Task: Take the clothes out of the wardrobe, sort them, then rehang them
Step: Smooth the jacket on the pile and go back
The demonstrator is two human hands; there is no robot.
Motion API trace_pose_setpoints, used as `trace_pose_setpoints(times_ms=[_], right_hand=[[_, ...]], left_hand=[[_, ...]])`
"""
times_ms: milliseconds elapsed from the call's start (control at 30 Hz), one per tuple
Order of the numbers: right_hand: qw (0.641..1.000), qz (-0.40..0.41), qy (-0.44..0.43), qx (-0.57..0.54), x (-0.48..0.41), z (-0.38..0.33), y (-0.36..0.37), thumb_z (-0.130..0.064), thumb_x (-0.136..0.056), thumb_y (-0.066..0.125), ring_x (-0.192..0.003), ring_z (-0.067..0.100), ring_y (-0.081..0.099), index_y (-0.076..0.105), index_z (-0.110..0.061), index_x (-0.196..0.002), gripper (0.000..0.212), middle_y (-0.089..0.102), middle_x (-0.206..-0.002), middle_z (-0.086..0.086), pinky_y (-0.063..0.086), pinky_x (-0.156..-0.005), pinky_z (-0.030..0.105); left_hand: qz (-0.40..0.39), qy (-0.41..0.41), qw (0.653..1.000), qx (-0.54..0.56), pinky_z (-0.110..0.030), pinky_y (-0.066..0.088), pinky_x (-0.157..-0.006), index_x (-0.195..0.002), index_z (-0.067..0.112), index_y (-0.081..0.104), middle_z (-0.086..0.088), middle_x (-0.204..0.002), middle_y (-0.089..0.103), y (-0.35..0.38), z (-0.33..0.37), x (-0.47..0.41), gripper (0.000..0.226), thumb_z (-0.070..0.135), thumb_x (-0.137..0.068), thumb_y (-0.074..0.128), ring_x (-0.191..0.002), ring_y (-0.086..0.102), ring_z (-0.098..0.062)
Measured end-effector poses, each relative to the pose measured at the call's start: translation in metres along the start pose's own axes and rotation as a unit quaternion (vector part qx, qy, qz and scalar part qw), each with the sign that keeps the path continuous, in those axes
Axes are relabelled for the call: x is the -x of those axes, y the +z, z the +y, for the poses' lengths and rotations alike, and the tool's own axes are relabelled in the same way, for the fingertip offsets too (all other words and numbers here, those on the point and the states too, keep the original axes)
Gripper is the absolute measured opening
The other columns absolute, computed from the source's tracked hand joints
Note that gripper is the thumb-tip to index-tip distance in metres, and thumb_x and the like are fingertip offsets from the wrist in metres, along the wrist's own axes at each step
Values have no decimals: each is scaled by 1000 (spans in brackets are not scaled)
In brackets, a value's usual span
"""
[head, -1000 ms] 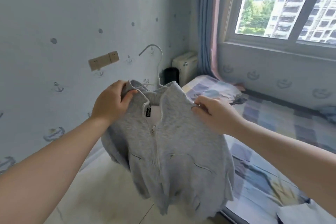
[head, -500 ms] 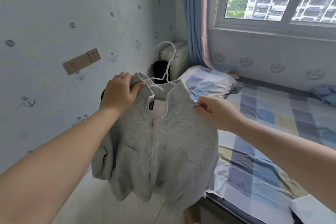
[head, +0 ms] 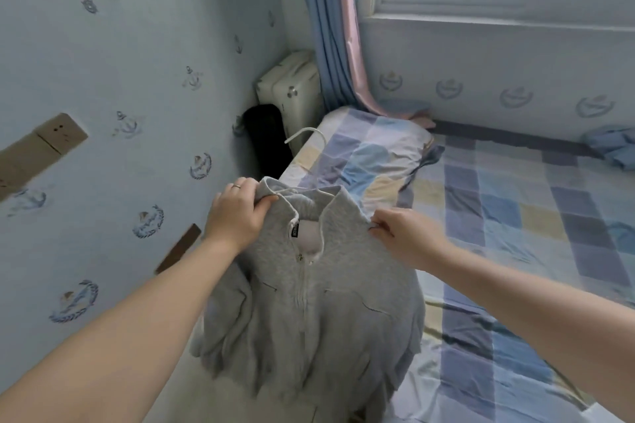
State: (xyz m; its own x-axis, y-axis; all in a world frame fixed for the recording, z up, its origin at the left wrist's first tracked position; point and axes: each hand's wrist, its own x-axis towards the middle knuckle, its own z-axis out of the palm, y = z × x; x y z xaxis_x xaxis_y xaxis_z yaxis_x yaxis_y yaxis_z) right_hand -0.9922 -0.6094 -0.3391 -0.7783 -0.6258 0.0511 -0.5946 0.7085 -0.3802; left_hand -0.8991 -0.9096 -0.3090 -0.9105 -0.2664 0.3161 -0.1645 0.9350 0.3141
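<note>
Left hand (head: 237, 213) is gripping jacket (head: 309, 302) collar at 10 o'clock, right hand (head: 405, 233) pinching shoulder at 2 o'clock; jacket hanging below both, on hanger (head: 304, 130).

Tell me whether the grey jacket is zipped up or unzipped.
Zipped up. On the grey jacket the front zip runs closed to its pull just under the collar; only the collar gapes, around the white hanger.

No writing can be read.
A small black tag (head: 294, 233) inside the collar of the grey zip jacket (head: 309, 319) bears lettering too small and blurred to make out.
</note>
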Motion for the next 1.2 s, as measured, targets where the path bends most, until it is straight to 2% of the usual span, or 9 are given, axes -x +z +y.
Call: trace_pose_setpoints(times_ms=[100,267,400,533,667,767,967,1100,1200], right_hand=[[998,7,48,-35,-37,17,20,-31,-94,55,-78,20,54,43,-32,-79,19,48,-83,-12,43,-61,35],[990,11,129,-54,-82,47,74,-27,-96,50,-83,28,54,51,-25,-86,9,43,-85,-8,35,-59,34],[976,-9,213,-54,-113,69,126,-25,-97,46,-91,33,55,55,-20,-99,10,54,-97,5,45,-70,41],[957,-41,280,-60,-140,94,188,-20,-96,44,-96,34,54,55,-17,-106,14,56,-103,10,46,-76,42],[927,-109,346,-95,-160,121,259,-19,-96,51,-114,36,51,52,-13,-125,30,54,-126,14,44,-95,46],[906,-150,377,-121,-171,139,310,-23,-97,52,-126,33,45,44,-17,-138,42,46,-140,11,38,-105,46],[914,-139,365,-108,-199,178,393,-28,-98,50,-140,27,30,26,-19,-152,60,28,-156,3,31,-112,42],[914,-143,371,-74,-219,197,424,-35,-99,47,-148,28,14,17,-24,-155,65,14,-163,2,23,-117,50],[910,-175,372,-55,-225,198,436,-39,-99,43,-149,26,5,11,-29,-155,66,4,-164,-3,21,-117,52]], left_hand=[[-31,-14,999,4,-44,38,-76,-91,5,54,-15,-96,59,33,-9,-33,29,32,-98,60,-90,54,-37],[-82,-22,996,8,-48,39,-80,-96,4,55,-17,-101,59,101,-35,-80,30,34,-98,58,-94,53,-39],[-136,-37,990,19,-49,38,-87,-103,5,55,-17,-108,60,171,-60,-109,31,36,-99,56,-102,51,-39],[-186,-28,981,53,-48,35,-88,-98,7,53,-17,-106,61,249,-93,-132,26,33,-98,57,-106,50,-39],[-247,-10,968,52,-46,35,-84,-92,17,43,-16,-106,60,330,-127,-141,23,35,-98,56,-106,50,-39],[-288,1,957,34,-46,34,-86,-93,14,45,-17,-108,60,388,-151,-142,26,37,-98,55,-105,52,-39],[-260,-31,964,53,-48,36,-87,-102,7,50,-24,-107,61,482,-180,-156,24,31,-99,54,-106,51,-43],[-251,-35,966,46,-48,32,-106,-127,9,48,-17,-131,55,520,-191,-165,42,39,-98,55,-123,45,-39],[-276,-42,960,28,-47,18,-120,-151,18,31,-6,-157,34,531,-199,-159,65,44,-97,55,-145,26,-29]])
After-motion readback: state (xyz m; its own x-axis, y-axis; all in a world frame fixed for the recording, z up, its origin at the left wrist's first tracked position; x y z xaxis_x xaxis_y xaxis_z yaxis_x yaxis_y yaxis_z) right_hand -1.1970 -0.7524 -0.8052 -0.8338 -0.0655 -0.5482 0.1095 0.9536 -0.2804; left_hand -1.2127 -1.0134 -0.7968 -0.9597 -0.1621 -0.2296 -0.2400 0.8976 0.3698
